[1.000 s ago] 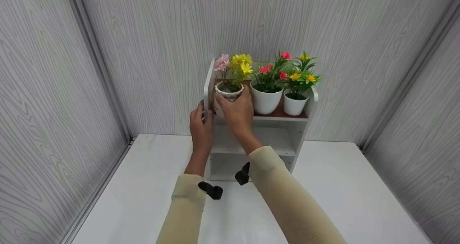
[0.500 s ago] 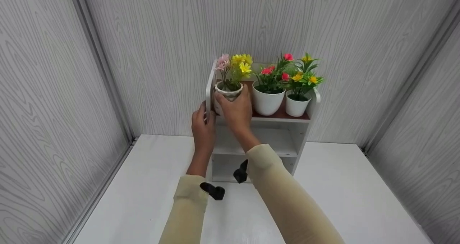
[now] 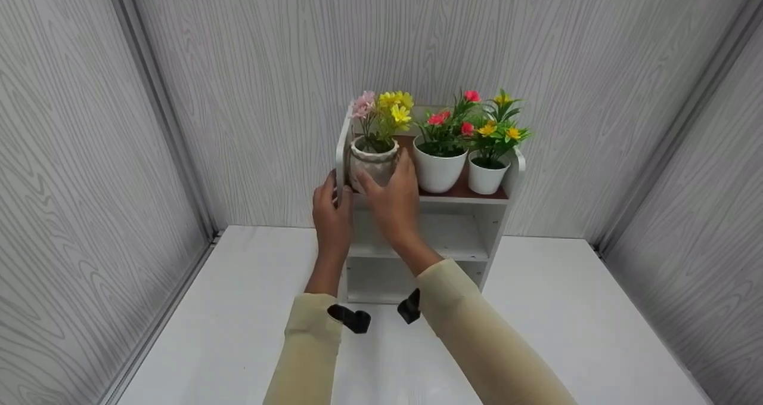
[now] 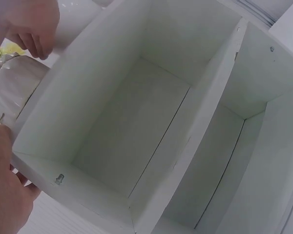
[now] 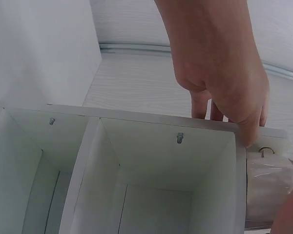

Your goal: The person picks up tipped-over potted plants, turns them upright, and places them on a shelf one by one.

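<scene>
A cream ceramic pot (image 3: 374,163) with a scalloped rim stands upright at the left end of the shelf unit's top board, holding pink and yellow flowers (image 3: 387,110). My right hand (image 3: 394,205) is around its front and right side, fingers and thumb loosely spread. In the left wrist view, the fingers of the right hand (image 4: 33,24) hang just off the pot (image 4: 19,80). My left hand (image 3: 334,220) grips the edge of the white shelf unit's left side panel (image 3: 343,145). In the right wrist view, the left hand (image 5: 224,68) has its thumb inside that panel and fingers outside.
A white pot (image 3: 440,172) with red flowers and a smaller white pot (image 3: 486,180) with orange-yellow flowers share the top board. Below are two lower compartments (image 3: 441,235). The unit stands on a white table (image 3: 554,309) against grey wood-grain walls (image 3: 268,95).
My right hand has slid down and loosened from the cream pot's rim, uncovering more of its front. The left hand keeps its hold on the side panel.
</scene>
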`<state>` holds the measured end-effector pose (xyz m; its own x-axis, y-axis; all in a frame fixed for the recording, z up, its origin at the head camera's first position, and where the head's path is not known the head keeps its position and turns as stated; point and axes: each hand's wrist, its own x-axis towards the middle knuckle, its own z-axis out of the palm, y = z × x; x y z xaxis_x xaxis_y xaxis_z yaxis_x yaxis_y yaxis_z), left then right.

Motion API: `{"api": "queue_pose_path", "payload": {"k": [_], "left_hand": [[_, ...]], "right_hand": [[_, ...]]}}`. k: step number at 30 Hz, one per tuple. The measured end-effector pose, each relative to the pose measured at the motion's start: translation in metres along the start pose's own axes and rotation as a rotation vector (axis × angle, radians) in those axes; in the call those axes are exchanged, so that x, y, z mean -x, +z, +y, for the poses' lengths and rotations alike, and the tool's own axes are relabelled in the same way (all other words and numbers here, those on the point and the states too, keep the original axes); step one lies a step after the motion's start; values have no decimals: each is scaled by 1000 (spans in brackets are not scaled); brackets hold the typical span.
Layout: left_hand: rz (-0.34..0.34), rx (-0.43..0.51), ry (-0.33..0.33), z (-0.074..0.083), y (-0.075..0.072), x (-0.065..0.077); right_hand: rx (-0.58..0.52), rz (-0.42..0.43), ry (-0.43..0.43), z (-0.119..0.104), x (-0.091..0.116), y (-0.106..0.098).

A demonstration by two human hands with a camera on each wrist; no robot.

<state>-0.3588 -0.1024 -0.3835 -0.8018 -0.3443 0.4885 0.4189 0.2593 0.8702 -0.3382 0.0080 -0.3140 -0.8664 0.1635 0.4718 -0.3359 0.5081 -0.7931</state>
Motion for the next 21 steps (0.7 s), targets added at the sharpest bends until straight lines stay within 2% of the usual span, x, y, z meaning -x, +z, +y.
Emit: {"api": "queue_pose_path", "payload": {"k": [5, 8, 13, 17, 21], "left_hand": [[6, 0, -2, -2, -1, 1], [12, 0, 2, -2, -4, 1], [22, -8, 29, -3, -16, -1], [15, -26, 27, -4, -23, -3], [-7, -39, 2, -5, -33, 2]], "right_hand": [[-4, -10, -60, 1, 20, -15], [-15, -52, -60, 2, 35, -25], [-24, -107, -69, 2, 57, -41], [-20, -111, -114, 10, 71, -56], [30, -129, -167, 25, 82, -76]]}}
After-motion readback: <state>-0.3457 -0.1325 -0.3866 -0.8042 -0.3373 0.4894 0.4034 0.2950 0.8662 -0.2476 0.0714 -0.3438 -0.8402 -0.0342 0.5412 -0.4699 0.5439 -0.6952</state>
